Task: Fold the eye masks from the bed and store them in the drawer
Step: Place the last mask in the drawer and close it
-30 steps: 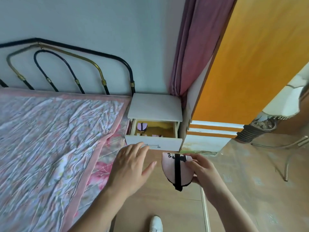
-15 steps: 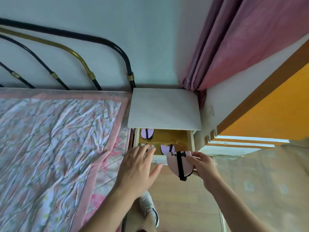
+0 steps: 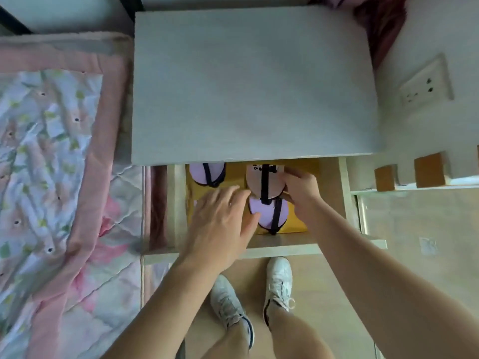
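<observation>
Gripping a folded pink eye mask (image 3: 261, 182) inside the open drawer (image 3: 282, 244), the right hand (image 3: 300, 187) is lowering it; the left hand (image 3: 220, 224) is hovering open. Releasing carelessly risks unfolding it or disturbing the purple mask (image 3: 267, 216) beneath.

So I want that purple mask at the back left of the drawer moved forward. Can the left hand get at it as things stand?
Probably yes. The left hand hovers open inside the drawer, just in front of the purple mask, with bare drawer lining between them. The nightstand top overhangs only the mask's far edge.
</observation>
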